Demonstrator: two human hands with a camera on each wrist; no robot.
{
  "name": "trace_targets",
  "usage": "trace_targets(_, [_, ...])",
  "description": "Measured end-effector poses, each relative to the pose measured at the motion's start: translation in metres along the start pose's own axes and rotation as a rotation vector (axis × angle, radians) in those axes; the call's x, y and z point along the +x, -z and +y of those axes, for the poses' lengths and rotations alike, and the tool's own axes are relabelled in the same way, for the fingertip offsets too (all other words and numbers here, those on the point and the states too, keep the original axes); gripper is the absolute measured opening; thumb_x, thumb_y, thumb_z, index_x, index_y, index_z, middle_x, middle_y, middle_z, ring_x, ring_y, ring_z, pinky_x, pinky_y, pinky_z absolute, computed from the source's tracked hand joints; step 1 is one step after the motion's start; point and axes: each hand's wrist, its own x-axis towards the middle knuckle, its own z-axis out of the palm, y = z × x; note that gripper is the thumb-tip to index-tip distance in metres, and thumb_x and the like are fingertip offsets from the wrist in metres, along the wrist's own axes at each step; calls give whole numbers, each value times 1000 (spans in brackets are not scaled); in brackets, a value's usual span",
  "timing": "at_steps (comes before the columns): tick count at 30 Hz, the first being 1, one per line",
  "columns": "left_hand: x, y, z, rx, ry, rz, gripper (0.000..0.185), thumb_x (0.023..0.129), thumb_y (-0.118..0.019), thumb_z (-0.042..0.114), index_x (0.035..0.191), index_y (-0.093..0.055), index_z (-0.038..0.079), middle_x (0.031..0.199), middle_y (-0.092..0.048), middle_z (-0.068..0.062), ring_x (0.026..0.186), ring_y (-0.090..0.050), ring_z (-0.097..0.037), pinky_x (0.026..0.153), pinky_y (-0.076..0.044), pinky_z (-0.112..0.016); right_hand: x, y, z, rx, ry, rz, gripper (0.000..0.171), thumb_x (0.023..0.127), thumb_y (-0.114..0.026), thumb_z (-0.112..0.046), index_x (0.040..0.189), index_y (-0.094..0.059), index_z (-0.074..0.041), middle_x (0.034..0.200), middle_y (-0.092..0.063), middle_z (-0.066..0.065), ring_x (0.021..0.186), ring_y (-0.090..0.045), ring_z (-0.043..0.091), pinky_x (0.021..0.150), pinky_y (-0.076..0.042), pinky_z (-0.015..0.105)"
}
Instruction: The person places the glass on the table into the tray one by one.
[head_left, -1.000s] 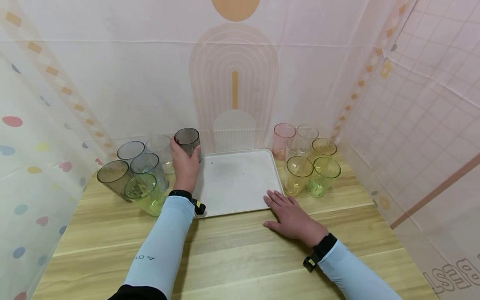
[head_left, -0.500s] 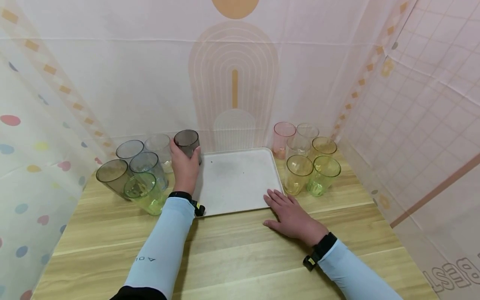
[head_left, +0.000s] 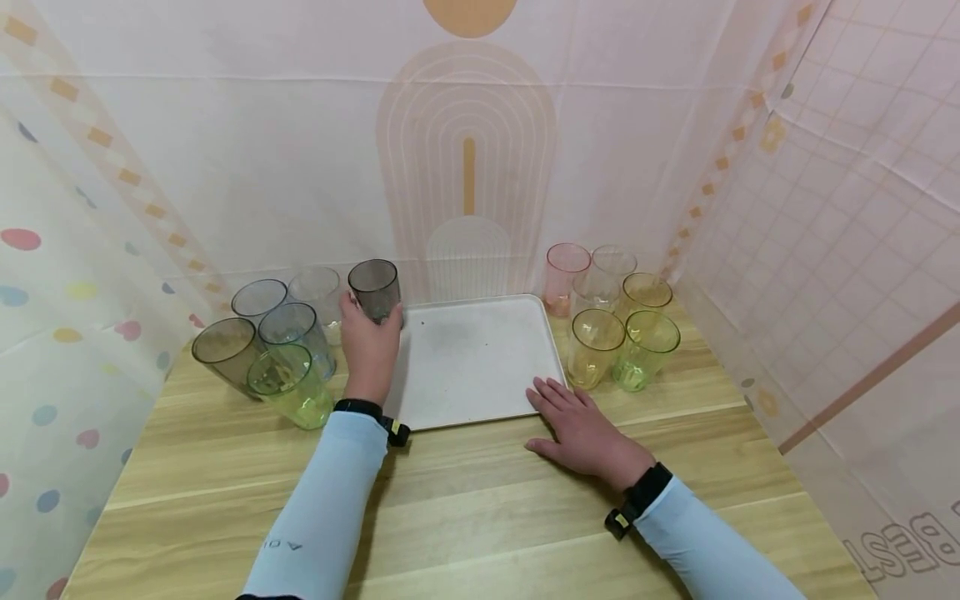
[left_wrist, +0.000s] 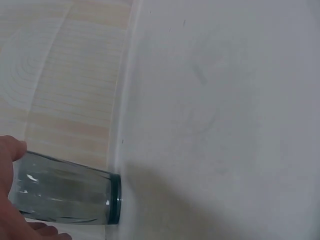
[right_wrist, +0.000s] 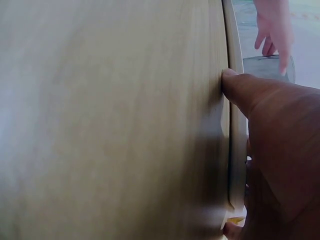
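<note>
A dark grey translucent glass [head_left: 375, 287] stands upright at the far left corner of a white rectangular tray [head_left: 480, 367]. My left hand [head_left: 370, 354] is around its near side, thumb and fingers spread to either side without a clear grip. In the left wrist view, the thick base of the glass [left_wrist: 67, 192] meets the tray surface, and the fingertips [left_wrist: 47, 231] sit apart from its wall. Flat and spread, my right hand [head_left: 588, 437] rests at the tray's front right corner, fingertips on the rim. The right wrist view shows its thumb [right_wrist: 240, 85] against the tray edge.
Several tinted glasses stand close left of the tray, a green glass [head_left: 288, 387] nearest my left forearm. More stand to the right, including a yellow glass [head_left: 595, 350] beside my right fingertips and a pink glass [head_left: 566, 279]. A patterned cloth [head_left: 300, 150] hangs behind.
My left hand has drawn back slightly toward me and loosened from the dark grey glass, which stays in place. The right hand has not visibly moved.
</note>
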Motion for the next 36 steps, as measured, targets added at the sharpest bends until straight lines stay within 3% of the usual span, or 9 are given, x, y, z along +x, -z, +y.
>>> trace_targets(3, [-21,12,3,24,5,-42,88,106,-74,40,171,-26,4,172,-39,-25,159,-39,-38,131,-35,-53,1,0,0,-8,-5,-10,85,110,-64,-55,175,-32,-9,183,-24,12,169,-17,36,132,-21,69])
trace_targets(7, [-56,34,11,56,-50,-106,63,107,-71,32,157,-49,1,155,-54,-23,146,-52,-39,123,-44,-56,2,0,0,-14,-3,-8,85,110,-64,-55,175,-32,-9,183,-24,12,169,-17,36,132,-21,69])
trace_targets(13, [-113,82,15,57,-78,-267,31,109,-71,23,131,-67,1,134,-65,-18,124,-67,-38,107,-58,-55,1,1,-1,-5,-6,-13,85,110,-64,-54,174,-33,-9,183,-25,13,169,-18,37,132,-20,69])
trace_targets(15, [-127,100,11,77,-66,-278,27,109,-71,24,127,-70,4,131,-67,-16,119,-70,-35,102,-61,-46,1,1,-1,-7,-8,-14,85,110,-64,-54,174,-33,-9,183,-24,13,169,-18,37,132,-20,69])
trace_targets(18, [-139,126,1,103,-51,-206,22,108,-74,24,120,-75,6,121,-74,-12,106,-73,-24,89,-60,-25,1,1,-1,-8,-8,-15,85,110,-64,-55,175,-32,-9,183,-24,13,169,-18,37,132,-20,69])
trace_targets(21, [-143,146,-13,103,-20,-86,17,105,-77,22,112,-78,6,107,-78,-6,93,-71,-7,75,-53,-11,1,1,-1,-3,-6,-16,86,110,-64,-55,175,-32,-8,183,-23,13,169,-18,38,132,-20,69])
trace_targets(25, [-140,163,-31,61,51,36,18,104,-78,19,112,-75,3,100,-73,1,87,-64,3,72,-51,-8,0,0,0,-5,-4,-18,86,110,-64,-55,175,-32,-9,183,-23,13,169,-18,38,132,-21,70])
trace_targets(30, [-127,169,-46,-4,111,123,54,99,-86,27,137,-56,3,127,-58,-2,117,-56,-15,97,-50,-20,0,-1,1,-10,-4,-16,86,110,-63,-55,175,-31,-9,183,-23,13,169,-18,38,132,-21,70])
trace_targets(36, [-104,163,-52,-70,157,66,107,92,-92,40,169,-21,16,164,-32,-15,150,-35,-28,125,-37,-50,0,-1,0,-9,-5,-17,86,110,-63,-55,175,-32,-9,183,-23,13,169,-18,38,132,-21,70])
